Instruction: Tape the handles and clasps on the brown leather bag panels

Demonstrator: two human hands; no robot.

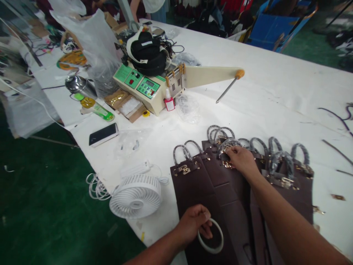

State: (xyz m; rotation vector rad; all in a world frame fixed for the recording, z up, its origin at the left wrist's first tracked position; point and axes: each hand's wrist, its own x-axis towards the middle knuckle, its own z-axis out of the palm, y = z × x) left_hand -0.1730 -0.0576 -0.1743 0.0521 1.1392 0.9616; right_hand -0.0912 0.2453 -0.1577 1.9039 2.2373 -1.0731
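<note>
Several dark brown handbag panels (193, 187) with gold clasps lie overlapping on the white table, their looped handles (300, 154) wrapped in clear plastic. Over the leftmost panel, my left hand (194, 222) is closed on a narrow roll of pale tape (222, 241). My right hand (241, 159) reaches to the middle of the group, fingers pinched at the gold hardware near the base of a wrapped handle (228, 144). Whether anything small is between those fingertips is hidden.
A white fan (136, 197) stands at the table's left edge, with a phone (103, 134) and a green-labelled bottle (103, 111) beyond. Farther back is a beige machine (150, 92) with a long arm (212, 75). Dark strips (336, 151) lie at the right.
</note>
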